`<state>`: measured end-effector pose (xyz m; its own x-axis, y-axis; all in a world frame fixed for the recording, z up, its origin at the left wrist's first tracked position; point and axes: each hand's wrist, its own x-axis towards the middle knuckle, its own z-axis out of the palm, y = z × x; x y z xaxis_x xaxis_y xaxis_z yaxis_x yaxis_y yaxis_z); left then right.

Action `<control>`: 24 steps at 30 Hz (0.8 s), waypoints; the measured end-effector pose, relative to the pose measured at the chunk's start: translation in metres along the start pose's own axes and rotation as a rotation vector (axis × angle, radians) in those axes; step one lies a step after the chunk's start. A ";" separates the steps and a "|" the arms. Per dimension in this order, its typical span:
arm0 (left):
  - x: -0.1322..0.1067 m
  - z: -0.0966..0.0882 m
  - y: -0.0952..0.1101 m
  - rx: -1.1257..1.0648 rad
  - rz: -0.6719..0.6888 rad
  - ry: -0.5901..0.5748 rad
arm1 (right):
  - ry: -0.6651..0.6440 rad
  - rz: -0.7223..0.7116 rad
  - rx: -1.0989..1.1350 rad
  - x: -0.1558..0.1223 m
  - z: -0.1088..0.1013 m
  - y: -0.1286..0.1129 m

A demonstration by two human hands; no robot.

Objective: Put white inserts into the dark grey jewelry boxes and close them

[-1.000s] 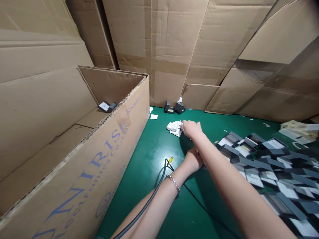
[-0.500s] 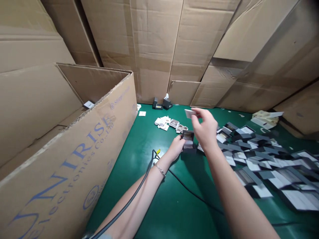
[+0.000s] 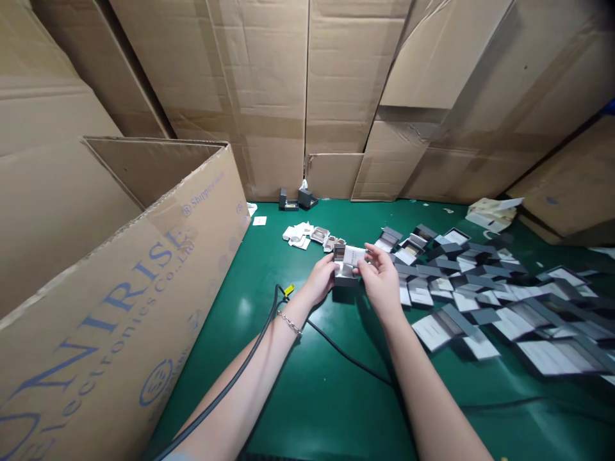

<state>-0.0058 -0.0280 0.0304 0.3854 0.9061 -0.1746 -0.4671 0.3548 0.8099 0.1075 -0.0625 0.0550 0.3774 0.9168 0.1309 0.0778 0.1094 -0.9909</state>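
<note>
The small open box (image 3: 346, 281) is dark grey with white inside; the card (image 3: 354, 255) is white with dark print. Green surface (image 3: 307, 410), brown carton (image 3: 144, 301) lettered in blue, black cable (image 3: 275, 299) with a yellow tag (image 3: 289, 291), silver-coloured chain bracelet (image 3: 289, 324).

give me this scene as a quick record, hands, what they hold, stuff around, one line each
left hand: left hand gripping small dark box, lid open
right hand: right hand pinching white card at the box's opening
beyond the box: white pieces on green tabletop
left side: large printed carton
right side: many open dark boxes, some blurred
</note>
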 end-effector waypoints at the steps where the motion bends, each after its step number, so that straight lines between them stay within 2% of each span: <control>1: 0.000 0.000 0.000 0.001 -0.003 0.002 | -0.010 0.025 0.005 0.000 0.000 0.000; 6: -0.002 0.000 0.002 -0.003 -0.009 -0.021 | 0.002 0.077 0.035 0.002 -0.004 0.001; 16: -0.003 -0.002 0.002 0.007 -0.016 -0.064 | 0.036 0.090 0.094 0.004 -0.006 0.003; 24: -0.001 -0.003 -0.001 -0.041 0.007 -0.027 | 0.007 0.097 0.142 0.004 -0.007 0.006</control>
<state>-0.0086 -0.0288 0.0279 0.4036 0.9020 -0.1532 -0.5021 0.3583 0.7871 0.1162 -0.0605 0.0496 0.3831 0.9231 0.0343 -0.0905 0.0745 -0.9931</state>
